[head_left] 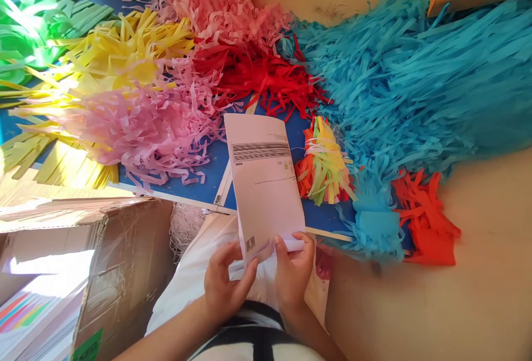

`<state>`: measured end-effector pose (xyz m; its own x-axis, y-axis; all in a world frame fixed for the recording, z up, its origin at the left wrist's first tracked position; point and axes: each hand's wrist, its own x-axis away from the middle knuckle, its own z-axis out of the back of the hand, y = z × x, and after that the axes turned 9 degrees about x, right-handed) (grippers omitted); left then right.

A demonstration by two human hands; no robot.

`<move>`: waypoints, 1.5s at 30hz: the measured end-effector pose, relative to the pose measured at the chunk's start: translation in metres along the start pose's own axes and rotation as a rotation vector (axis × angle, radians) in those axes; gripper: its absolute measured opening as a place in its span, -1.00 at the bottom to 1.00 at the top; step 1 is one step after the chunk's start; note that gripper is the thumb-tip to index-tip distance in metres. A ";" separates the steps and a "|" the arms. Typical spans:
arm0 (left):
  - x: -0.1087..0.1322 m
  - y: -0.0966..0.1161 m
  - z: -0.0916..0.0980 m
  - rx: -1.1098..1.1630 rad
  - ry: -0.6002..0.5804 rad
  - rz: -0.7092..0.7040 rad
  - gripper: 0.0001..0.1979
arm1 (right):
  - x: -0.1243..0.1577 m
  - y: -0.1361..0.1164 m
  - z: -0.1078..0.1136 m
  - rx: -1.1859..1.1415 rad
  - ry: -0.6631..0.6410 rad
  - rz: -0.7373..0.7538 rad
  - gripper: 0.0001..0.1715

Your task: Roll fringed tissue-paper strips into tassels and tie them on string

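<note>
A white printed sheet of paper [268, 200] stands up in front of me, its near end folded or rolled over. My left hand [228, 280] pinches the lower left corner between thumb and fingers. On the lower right, my right hand [293, 269] grips the folded edge, its thumb pressed on the paper. Dark printed lines and a small grey mark show on the sheet. Just beyond its right side lies a small tied bundle of yellow, green and orange paper strips [326, 164] on the blue table [183, 186].
Fringed tissue paper is heaped over the table: turquoise [407, 78], red [257, 75], pink [220, 6], lilac [153, 122], yellow [120, 53] and green [25, 39]. Orange-red fringe [430, 217] hangs at the right edge. An open cardboard box [124, 261] holding papers stands at my left.
</note>
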<state>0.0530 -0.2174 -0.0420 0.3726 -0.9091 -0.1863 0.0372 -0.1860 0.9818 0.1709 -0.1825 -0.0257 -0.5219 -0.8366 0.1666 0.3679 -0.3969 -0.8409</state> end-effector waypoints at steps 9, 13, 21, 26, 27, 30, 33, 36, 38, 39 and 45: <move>-0.016 0.017 -0.014 0.113 -0.092 0.527 -0.65 | 0.004 0.001 0.001 0.043 0.020 0.042 -0.57; -0.013 0.013 -0.012 0.010 -0.148 0.424 -0.74 | 0.004 0.001 0.000 0.016 0.005 0.038 -0.57; -0.006 0.009 -0.008 -0.002 -0.168 0.394 -0.76 | 0.004 0.004 -0.006 -0.114 -0.043 -0.059 -0.50; -0.014 0.013 -0.013 0.247 -0.021 0.644 -0.63 | 0.006 0.007 -0.002 0.037 0.015 0.080 -0.58; -0.016 0.013 -0.013 0.327 -0.001 0.706 -0.60 | 0.007 0.009 -0.002 0.048 0.009 0.095 -0.59; -0.018 0.010 -0.013 0.471 0.006 0.790 -0.57 | 0.007 0.014 -0.002 0.067 -0.019 0.127 -0.58; -0.018 0.007 -0.010 0.453 -0.009 0.768 -0.59 | 0.007 0.017 -0.003 0.082 -0.030 0.156 -0.59; -0.018 0.007 -0.008 0.390 -0.008 0.733 -0.60 | 0.008 0.018 -0.003 0.065 -0.036 0.165 -0.60; -0.020 0.009 -0.008 0.353 -0.008 0.719 -0.60 | 0.008 0.018 -0.004 0.039 -0.027 0.160 -0.60; -0.020 0.011 -0.008 0.349 -0.003 0.717 -0.60 | 0.009 0.019 -0.004 0.024 -0.020 0.153 -0.59; -0.024 0.019 -0.007 0.432 -0.037 0.771 -0.55 | 0.011 0.027 -0.001 -0.015 -0.008 0.144 -0.57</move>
<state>0.0516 -0.1960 -0.0188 0.1192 -0.8493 0.5143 -0.5683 0.3663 0.7367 0.1743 -0.2016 -0.0472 -0.4584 -0.8875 0.0474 0.4272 -0.2668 -0.8639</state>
